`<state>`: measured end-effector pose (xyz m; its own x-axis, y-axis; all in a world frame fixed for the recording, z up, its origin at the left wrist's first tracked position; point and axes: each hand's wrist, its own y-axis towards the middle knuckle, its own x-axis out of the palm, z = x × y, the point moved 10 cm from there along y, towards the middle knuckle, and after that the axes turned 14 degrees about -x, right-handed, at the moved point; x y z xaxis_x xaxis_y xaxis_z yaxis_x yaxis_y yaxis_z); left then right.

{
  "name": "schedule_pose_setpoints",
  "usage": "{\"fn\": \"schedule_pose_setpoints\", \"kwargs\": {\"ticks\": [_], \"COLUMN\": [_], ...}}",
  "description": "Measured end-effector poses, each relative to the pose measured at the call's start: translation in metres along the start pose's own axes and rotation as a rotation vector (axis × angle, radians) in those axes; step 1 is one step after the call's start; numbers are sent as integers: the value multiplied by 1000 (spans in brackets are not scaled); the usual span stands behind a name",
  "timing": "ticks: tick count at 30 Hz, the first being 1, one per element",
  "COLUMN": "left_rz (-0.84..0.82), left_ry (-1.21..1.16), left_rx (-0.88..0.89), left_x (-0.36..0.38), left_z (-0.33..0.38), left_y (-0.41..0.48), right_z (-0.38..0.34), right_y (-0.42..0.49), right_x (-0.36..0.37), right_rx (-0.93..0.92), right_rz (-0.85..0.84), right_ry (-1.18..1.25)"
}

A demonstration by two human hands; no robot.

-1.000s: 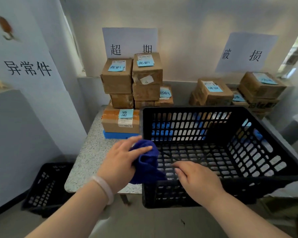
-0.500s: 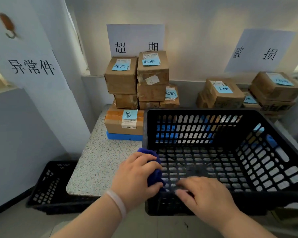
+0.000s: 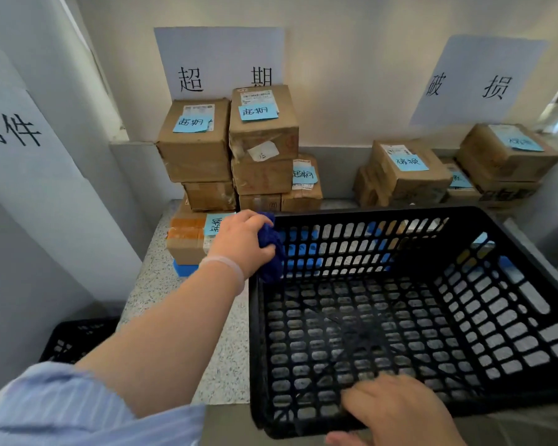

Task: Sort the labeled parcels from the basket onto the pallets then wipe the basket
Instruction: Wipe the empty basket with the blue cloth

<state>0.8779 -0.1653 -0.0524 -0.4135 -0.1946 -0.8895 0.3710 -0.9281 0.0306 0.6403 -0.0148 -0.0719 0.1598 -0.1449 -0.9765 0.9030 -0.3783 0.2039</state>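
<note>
While wiping, left hand (image 3: 243, 241) pinched blue cloth (image 3: 270, 249) against black basket (image 3: 464, 217) corner.
Right hand (image 3: 397, 410) gripped near rim below, likely steadying it.

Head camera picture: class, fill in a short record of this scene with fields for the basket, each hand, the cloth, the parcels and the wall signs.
basket: black basket, empty, on the speckled table
left hand: left hand holds a blue cloth against the basket's far left corner
right hand: right hand grips the basket's near rim
parcels: one stack under the left wall sign, another stack under the right wall sign
labels: blue notes on the parcels
floor: second black basket at lower left
</note>
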Motion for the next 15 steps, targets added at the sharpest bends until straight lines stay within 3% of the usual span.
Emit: {"fn": "schedule_pose_setpoints", "kwargs": {"ticks": [6,11,15], "left_rz": [-42,-84,-106], "left_ry": [6,-191,-234], "left_rx": [24,19,72], "left_x": [5,3,-4], "left_z": [5,-2,-2], "left_y": [-2,-54,-128], "right_z": [-2,-3,-9], "right_y": [2,-1,-1], "right_x": [-6,-6,-3], "right_rx": [23,65,82], "right_rz": [-9,-31,-154], "right_ry": [-65,-29,197]}}
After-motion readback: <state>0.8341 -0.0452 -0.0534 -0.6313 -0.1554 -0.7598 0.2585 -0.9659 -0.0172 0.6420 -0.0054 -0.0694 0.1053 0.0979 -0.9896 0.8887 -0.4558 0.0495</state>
